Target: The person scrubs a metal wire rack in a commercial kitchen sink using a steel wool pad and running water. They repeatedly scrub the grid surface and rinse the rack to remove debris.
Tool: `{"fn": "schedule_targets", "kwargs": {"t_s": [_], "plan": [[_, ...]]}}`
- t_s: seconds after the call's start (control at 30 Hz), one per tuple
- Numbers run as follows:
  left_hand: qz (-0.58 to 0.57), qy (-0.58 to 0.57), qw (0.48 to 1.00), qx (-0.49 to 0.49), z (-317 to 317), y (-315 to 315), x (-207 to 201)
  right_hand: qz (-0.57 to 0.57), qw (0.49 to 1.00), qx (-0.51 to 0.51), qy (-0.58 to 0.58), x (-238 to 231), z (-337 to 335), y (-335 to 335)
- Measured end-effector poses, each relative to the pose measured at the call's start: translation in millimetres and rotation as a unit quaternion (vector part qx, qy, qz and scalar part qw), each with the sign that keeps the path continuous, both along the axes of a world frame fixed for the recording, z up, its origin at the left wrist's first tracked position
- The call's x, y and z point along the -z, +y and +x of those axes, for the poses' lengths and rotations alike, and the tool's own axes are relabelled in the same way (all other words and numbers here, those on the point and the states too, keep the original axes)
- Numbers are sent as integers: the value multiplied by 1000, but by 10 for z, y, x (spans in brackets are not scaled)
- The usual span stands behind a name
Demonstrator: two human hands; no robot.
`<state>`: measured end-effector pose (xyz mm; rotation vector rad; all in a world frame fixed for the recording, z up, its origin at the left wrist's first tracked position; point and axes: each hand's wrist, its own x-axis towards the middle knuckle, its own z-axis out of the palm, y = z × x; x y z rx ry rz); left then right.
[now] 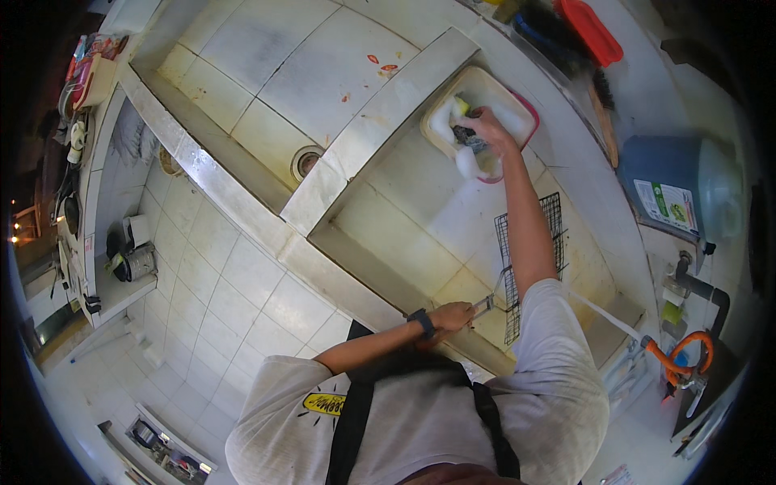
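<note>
Two sinks (404, 224): left grip (453, 316) round one rack handle (484, 305), right grip (487, 127) round one scrubber (472, 141)

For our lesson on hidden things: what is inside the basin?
White foam, a yellow-green thing and a dark thing show in the basin, the right hand touching the latter. Anything beneath foam and hand cannot be seen.

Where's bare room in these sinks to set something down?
Left sink: bare tile left of the red scraps. Right sink: a patch between the divider and wire rack. Crowded: the tub, with the right hand in it, and the rack, held by the left hand.
</note>
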<state>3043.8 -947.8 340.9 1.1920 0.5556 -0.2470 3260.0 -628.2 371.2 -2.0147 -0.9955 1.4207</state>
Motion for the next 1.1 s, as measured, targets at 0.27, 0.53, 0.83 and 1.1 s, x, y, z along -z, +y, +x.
{"fn": "schedule_targets", "kwargs": {"t_s": [0.27, 0.53, 0.83, 1.1], "plan": [[15, 6, 1000, 11, -29, 12, -44, 26, 883, -139, -448, 767, 144, -152], [14, 6, 1000, 3, -10, -45, 68, 170, 857, -1, -486, 352, -168, -302], [-23, -3, 999, 31, 36, 45, 74, 280, 859, 134, -406, -9, 119, -493], [-85, -6, 996, -7, -6, 29, 175, 92, 893, -13, -441, -207, -79, -519]]}}
